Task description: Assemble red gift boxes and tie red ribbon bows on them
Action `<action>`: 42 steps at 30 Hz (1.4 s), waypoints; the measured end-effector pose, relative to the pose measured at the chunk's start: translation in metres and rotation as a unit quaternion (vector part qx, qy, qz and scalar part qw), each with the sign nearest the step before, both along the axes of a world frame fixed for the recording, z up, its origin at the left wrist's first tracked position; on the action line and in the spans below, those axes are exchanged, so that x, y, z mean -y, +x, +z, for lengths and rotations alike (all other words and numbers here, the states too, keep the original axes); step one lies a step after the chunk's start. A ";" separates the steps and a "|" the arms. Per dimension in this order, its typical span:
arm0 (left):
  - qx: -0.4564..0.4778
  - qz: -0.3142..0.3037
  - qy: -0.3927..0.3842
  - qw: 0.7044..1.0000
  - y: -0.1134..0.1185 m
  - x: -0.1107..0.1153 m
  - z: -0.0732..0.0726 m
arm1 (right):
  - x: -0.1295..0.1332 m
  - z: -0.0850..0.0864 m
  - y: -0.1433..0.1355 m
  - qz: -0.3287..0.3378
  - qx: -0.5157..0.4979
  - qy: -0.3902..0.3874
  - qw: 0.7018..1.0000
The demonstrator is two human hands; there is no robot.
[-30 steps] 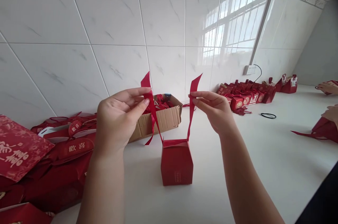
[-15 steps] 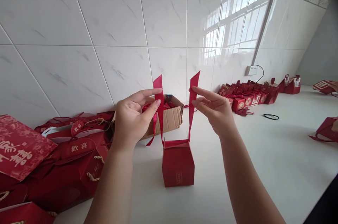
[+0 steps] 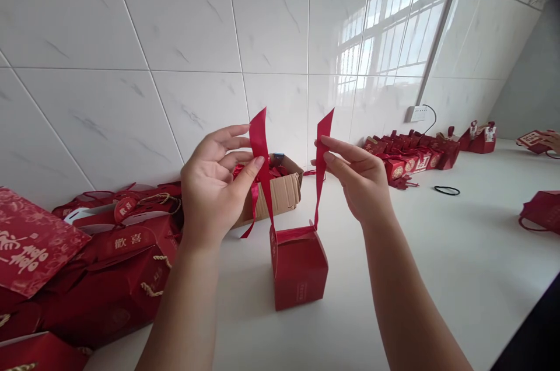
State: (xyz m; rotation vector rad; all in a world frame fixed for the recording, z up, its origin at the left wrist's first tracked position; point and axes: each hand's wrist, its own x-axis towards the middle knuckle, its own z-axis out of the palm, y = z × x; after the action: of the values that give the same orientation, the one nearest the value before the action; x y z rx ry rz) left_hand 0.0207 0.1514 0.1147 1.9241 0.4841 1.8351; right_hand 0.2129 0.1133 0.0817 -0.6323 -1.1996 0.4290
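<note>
A small red gift box [image 3: 301, 269] stands on the white tabletop between my forearms, turned slightly. A red ribbon [image 3: 261, 137] runs through its top, and both tails rise from the two sides. My left hand [image 3: 216, 181] pinches one tail between thumb and fingers, with the slanted end sticking up above. In my right hand [image 3: 356, 175] the other tail is held between thumb and forefinger, its cut end also pointing up. Both tails are drawn upward, roughly level with each other.
Behind the gift box is a cardboard carton [image 3: 280, 196] of red ribbons. Larger red boxes with rope handles [image 3: 122, 277] pile up at left. Several small red boxes [image 3: 411, 155] line the wall at right, near a black loop [image 3: 447, 190]. Another person's hand [image 3: 552, 140] shows at far right.
The small box has turned a little and its left side panel shows now. My left hand has shifted slightly left, its fingers more spread. Another person's hand has appeared at far right.
</note>
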 end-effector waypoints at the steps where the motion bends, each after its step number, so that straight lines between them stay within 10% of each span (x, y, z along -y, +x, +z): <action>1: 0.010 -0.010 -0.010 1.000 0.001 0.000 0.000 | 0.001 0.001 -0.001 0.007 -0.007 -0.004 1.000; 33: -0.084 -0.105 -0.119 0.984 0.014 0.019 0.001 | 0.008 0.005 -0.025 0.133 0.073 -0.026 0.988; 42: -0.137 -0.211 -0.272 0.929 0.007 0.012 -0.001 | 0.006 0.002 -0.011 -0.047 0.199 0.072 0.976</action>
State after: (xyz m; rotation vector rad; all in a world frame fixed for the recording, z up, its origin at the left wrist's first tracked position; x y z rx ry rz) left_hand 0.0280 0.1391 0.1137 1.7209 0.5456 1.0288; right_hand 0.2020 0.1070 0.0837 -0.6642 -1.5584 0.1335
